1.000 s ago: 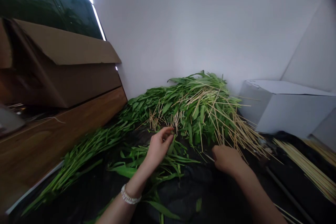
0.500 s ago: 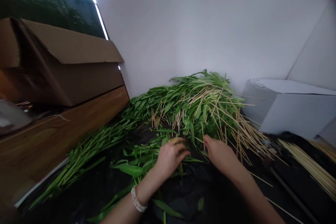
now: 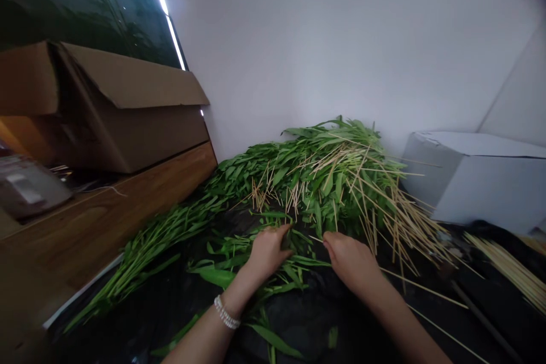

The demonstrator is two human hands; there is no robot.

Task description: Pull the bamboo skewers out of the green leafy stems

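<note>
My left hand [image 3: 268, 253], with a white beaded bracelet at the wrist, reaches over loose green leafy stems [image 3: 215, 274] on a black sheet. Its thumb stands apart from the curled fingers, and whatever lies under the palm is hidden. The fingers of my right hand [image 3: 350, 260] are pinched on a thin wooden stick [image 3: 316, 239]. One tip of the stick points left toward my left hand; a length of what looks like the same stick shows right of the wrist. Behind both hands lies a heap of leafy greens [image 3: 256, 159] with many thin sticks [image 3: 396, 216] on it.
An open cardboard box [image 3: 153, 133] stands on a wooden ledge [image 3: 170, 179] at left. A white box [image 3: 499, 182] sits against the wall at right, with a bundle of pale sticks [image 3: 509, 270] before it. Another bunch of leafy stems [image 3: 140, 256] lies along the ledge.
The view has shifted slightly. My left hand's fingers have drawn closer over the leaves. My right hand has moved left and down with the stick, whose tip is nearer my left hand.
</note>
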